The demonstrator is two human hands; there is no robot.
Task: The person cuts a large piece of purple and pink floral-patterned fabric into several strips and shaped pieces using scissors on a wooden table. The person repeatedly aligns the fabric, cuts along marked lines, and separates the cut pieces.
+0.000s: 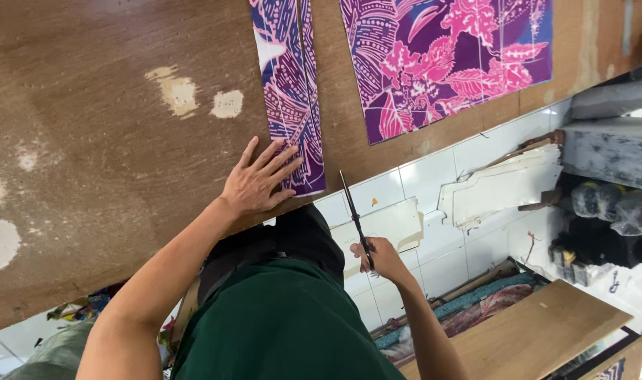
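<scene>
A: Where is the left hand [254, 184]?

B: Flat on the brown worktop [103, 141], fingers [275, 158] spread wide. The fingertips press on the lower end of a narrow strip of purple and pink patterned cloth [293, 98], which runs toward twelve o'clock from the hand.

A: And the right hand [383, 259]?

B: At about four o'clock from the left one, off the worktop's edge. Its fingers are closed around the handles of a pair of dark scissors [355, 219]. The blades look shut and point toward eleven o'clock, with the tips just beside the strip's lower right corner.

A: Any other cloth?

B: A wider piece of the same patterned cloth [448, 63] lies at one o'clock from the scissors, apart from the strip. White tiled floor [433, 176] shows below the worktop's edge.
</scene>
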